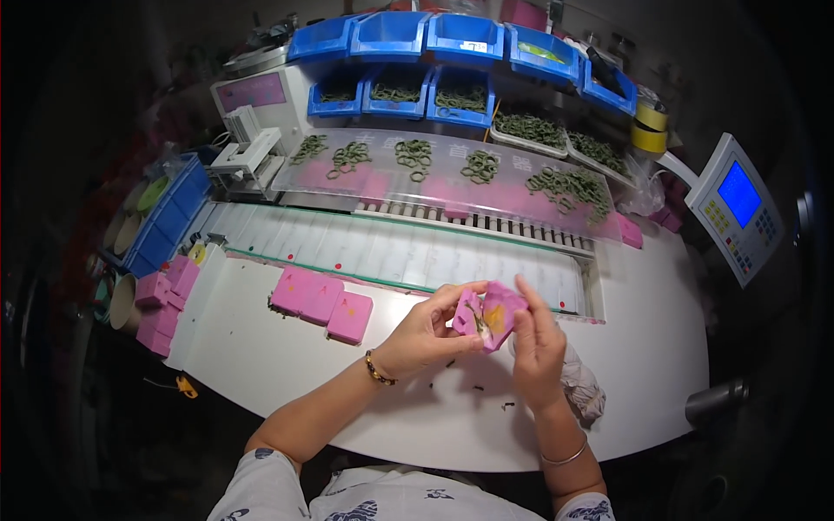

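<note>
Above the white table, a pink rubber mould (499, 302) is spread apart between my hands. My left hand (426, 332) grips its left side, thumb in front. On the right side, the thumb and fingers of my right hand (539, 352) hold the other flap. A thin dark green piece (478, 317) lies within the opened mould, beside a yellowish patch. To the left, pink mould blocks (306, 293) rest on the table, with another pink block (351, 318) against them. Small dark bits (479, 388) are scattered beneath my hands.
A crumpled pale cloth (584, 391) lies by my right forearm. Beyond the glass-edged white strip (382, 252), green rings (413, 159) sit in clusters on a clear sheet. Blue bins (388, 35) line the back. A control panel (738, 198) stands right, stacked pink blocks (159, 321) left.
</note>
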A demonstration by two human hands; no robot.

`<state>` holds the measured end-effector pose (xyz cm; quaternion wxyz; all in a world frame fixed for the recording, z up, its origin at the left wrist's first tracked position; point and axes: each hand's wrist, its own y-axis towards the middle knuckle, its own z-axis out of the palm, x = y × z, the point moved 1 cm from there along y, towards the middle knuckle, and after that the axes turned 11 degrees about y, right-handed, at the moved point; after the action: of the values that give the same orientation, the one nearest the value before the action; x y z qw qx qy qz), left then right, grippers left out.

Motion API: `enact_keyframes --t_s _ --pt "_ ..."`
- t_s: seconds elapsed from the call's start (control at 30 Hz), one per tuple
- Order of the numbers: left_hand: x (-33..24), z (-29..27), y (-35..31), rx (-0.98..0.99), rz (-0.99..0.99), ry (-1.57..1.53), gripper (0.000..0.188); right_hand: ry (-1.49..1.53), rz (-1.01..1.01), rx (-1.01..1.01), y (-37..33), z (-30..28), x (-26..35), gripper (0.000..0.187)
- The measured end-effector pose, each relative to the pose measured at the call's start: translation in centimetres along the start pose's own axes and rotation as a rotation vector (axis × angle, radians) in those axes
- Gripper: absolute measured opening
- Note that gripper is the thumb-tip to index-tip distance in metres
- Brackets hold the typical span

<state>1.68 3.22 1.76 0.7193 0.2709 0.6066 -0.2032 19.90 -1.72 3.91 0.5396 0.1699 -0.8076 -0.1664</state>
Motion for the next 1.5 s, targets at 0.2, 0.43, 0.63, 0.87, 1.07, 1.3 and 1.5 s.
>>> enact_keyframes --t_s 0.2,0.43,0.63,0.87,1.07,1.3,1.5 --pt "0.0 0.8 -0.5 -0.195 0.044 -0.008 0.072 0.159 -0.095 -0.110 0.5 0.4 0.0 0.043" --pt "0.9 0.7 0.1 -0.413 -0.015 -0.597 0.027 -0.115 -0.392 0.107 -0.9 3.8 2.1 0.036" --pt "1.1 -0.7 -0.2 -0.456 -0.217 -0.572 0.039 -0.099 -0.429 0.182 -1.5 4.6 2.6 0.038" --pt "1.4 0.5 -0.6 -0.403 -0.072 -0.404 0.022 -0.017 -0.241 -0.148 -0.4 2.9 2.4 0.024" --pt "1.1 1.2 -0.7 -0.417 -0.101 -0.288 0.023 -0.216 -0.399 -0.014 -0.4 2.6 2.1 0.019" --pt "1.0 1.2 -0.6 -0.413 -0.136 -0.236 0.023 -0.223 -0.413 -0.017 -0.5 2.7 1.9 0.022" --pt "0.9 0.4 -0.2 -0.548 -0.214 -0.417 0.040 0.008 -0.370 -0.225 -1.0 1.5 2.7 0.024"
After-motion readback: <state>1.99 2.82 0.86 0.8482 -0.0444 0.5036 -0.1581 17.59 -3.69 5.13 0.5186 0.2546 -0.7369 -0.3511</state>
